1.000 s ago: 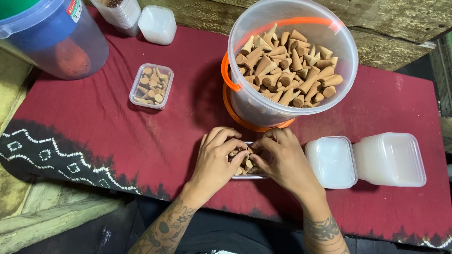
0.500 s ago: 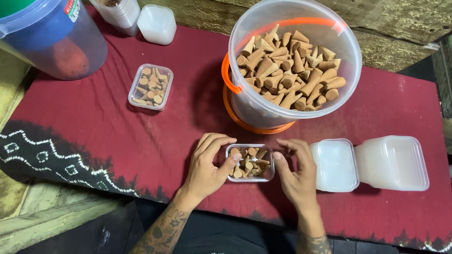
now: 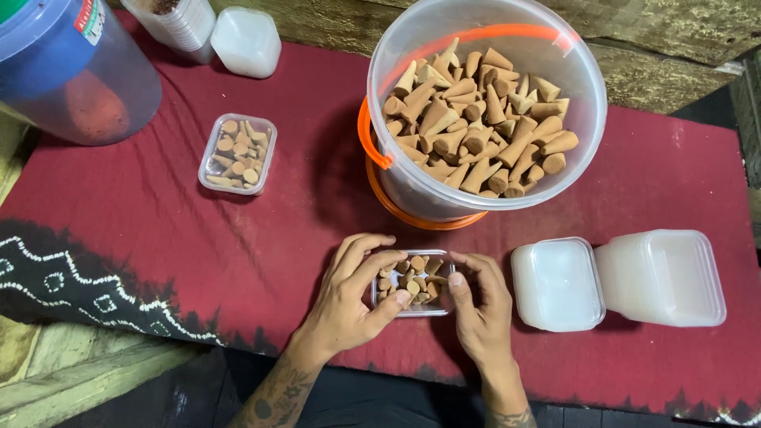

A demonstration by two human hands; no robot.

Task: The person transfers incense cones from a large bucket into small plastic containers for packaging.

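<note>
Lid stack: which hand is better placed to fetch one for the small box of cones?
Probably the right hand: it sits on the small box's right side, nearest the white lids. The left hand is farther away.

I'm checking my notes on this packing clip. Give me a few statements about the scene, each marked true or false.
1. Both hands touch the small box of cones. True: the left hand and right hand flank it.
2. The bucket is empty. False: it holds many tan cones.
3. A second filled box sits left of the bucket. True.
4. The cloth is green. False: it is dark red with a black and white edge.
5. The white lids lie to the left of the hands. False: they lie to the right.
</note>
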